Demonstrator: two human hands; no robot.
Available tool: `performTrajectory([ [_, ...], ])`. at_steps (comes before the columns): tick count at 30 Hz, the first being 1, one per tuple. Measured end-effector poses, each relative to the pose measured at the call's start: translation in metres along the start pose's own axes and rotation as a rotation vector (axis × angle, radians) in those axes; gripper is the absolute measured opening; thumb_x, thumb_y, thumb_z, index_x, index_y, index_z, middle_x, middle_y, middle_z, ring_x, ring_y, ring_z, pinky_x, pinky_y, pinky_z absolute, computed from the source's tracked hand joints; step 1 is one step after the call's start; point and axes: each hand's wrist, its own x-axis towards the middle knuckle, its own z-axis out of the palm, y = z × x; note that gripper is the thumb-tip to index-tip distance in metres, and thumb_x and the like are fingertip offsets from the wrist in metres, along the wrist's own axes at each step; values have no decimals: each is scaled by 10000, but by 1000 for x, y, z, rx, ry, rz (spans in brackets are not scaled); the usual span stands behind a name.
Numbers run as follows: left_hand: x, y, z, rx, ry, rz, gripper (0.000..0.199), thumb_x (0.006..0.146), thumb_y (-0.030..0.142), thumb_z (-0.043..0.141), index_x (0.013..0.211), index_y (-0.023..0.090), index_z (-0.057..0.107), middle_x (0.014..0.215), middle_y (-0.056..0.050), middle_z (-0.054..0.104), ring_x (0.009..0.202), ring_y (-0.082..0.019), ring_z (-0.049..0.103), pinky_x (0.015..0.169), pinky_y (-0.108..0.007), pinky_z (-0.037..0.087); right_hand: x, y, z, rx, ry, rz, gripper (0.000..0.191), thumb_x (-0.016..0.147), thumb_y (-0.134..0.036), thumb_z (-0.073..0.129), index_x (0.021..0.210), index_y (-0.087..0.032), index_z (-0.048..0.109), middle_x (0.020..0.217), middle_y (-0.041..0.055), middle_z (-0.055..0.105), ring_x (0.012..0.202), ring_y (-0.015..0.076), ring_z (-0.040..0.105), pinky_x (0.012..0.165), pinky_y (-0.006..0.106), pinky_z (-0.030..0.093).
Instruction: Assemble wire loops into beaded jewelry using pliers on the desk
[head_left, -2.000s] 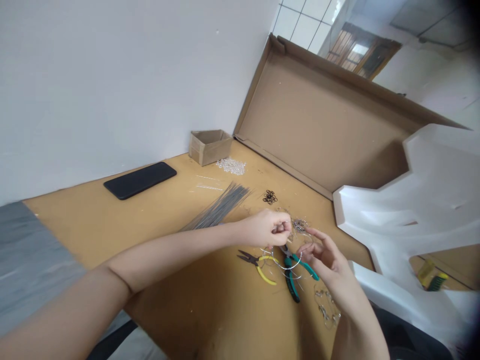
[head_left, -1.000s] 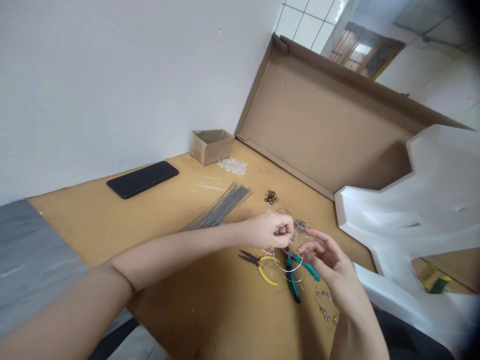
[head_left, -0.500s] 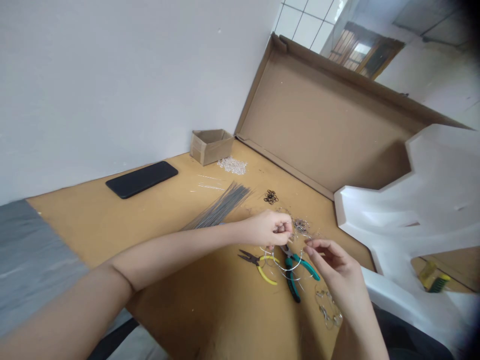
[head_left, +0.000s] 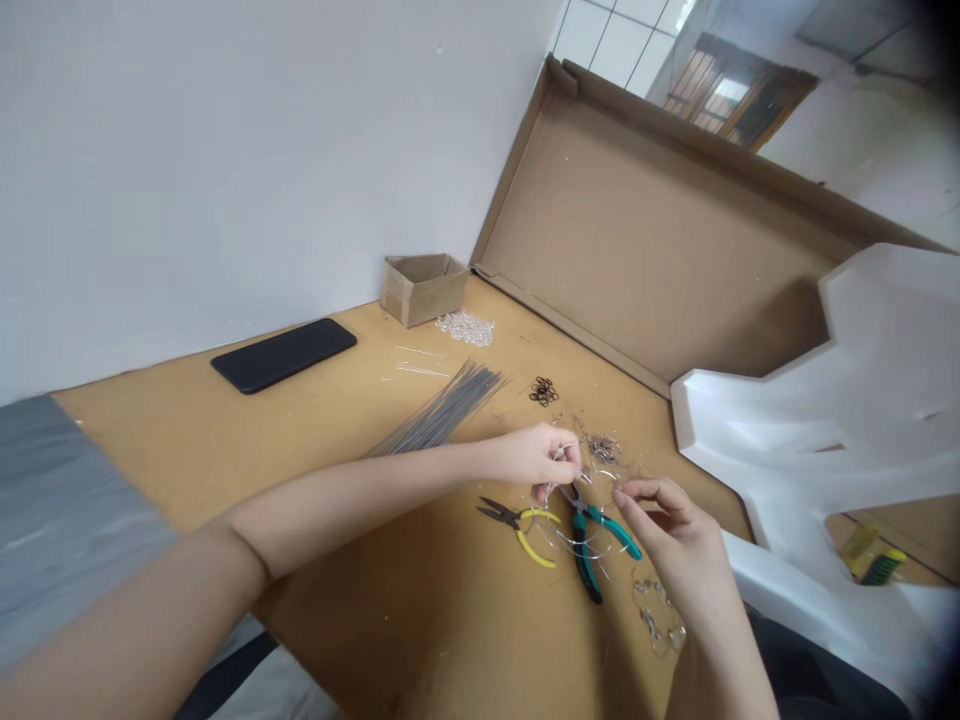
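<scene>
The left hand (head_left: 551, 460) is curling nearly closed, its fingers gripping thin silver wire loops (head_left: 583, 543) that are hanging above the table (head_left: 390, 600). The right hand (head_left: 671, 520) is pinching thumb and forefinger together on the loops' right side, its other fingers bending loosely; what exactly lies between the tips is too small to tell. Below the loops, yellow-handled pliers (head_left: 517, 518) are lying left of green-handled pliers (head_left: 579, 530), both with handles spreading. Linked wire pieces (head_left: 656, 615) are resting at the near right, beside the right wrist. Beyond the hands, a silver tangle (head_left: 604, 448) and black rings (head_left: 543, 391) are sitting on the table, while a grey wire bundle (head_left: 446, 405) is lying behind the left forearm. Farther off, a small cardboard box (head_left: 425, 295) is standing beside a clear, shiny pile (head_left: 466, 327).
</scene>
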Motion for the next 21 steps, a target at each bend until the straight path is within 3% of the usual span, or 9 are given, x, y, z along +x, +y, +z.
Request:
performTrajectory([
  [3,-1,0,0,-9,9,2,28,764,150,498,742,151,482,461,77,482,366,-66,481,409,-166,396,0,-2,0,7,-15,-40,236,672,-424,666,630,-197,618,874,67,597,693,173,582,510,252,462],
  [11,-3,-2,1,31,-5,49,31,737,160,512,747,152,484,554,61,495,401,-61,492,406,-169,410,-1,-5,-3,89,-56,-35,243,704,-425,642,628,-196,614,857,60,586,741,179,565,595,263,475],
  [18,-6,-3,4,106,55,195,24,747,179,497,738,165,479,546,79,404,475,-47,414,463,-153,366,-2,-3,-5,72,-90,65,240,743,-439,614,706,-202,619,636,4,585,612,146,535,586,258,444],
  [21,-7,-4,6,194,99,253,19,741,167,495,726,163,484,544,76,409,492,-47,386,489,-163,331,-2,-2,-5,81,-45,-2,230,724,-425,634,690,-197,628,772,39,603,709,167,557,606,261,460],
])
